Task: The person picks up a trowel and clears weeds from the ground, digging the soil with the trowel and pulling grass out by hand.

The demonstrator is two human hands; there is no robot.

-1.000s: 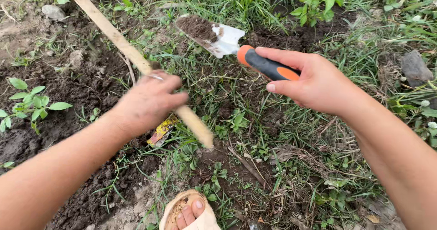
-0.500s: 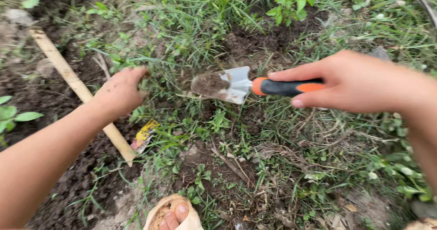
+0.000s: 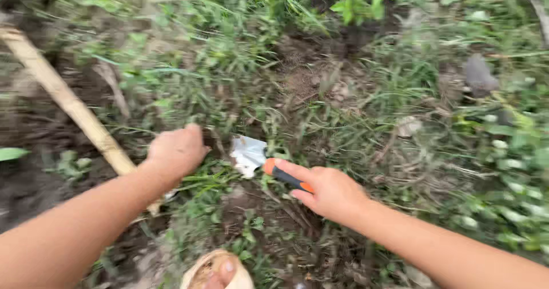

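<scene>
Step in hand: we judge we are digging at the grass roots, the trowel (image 3: 260, 158) set low into the weedy ground (image 3: 320, 89).
Trowel: its silver blade lies near the middle of the scene, tip pointing left, touching the grass; the orange-and-black handle runs right into our palm.
Right hand (image 3: 329, 192): fingers wrapped tight round the handle, forearm reaching in from the near right.
Left hand (image 3: 176, 150): fingers curled down into the grass just left of the blade; whether they pinch a tuft we cannot tell.
Next move: likely needs a firm push under the roots.
Nearby: a bamboo stick (image 3: 68, 103) lies at the left; a sandalled foot (image 3: 220, 272) shows at the near edge.
</scene>
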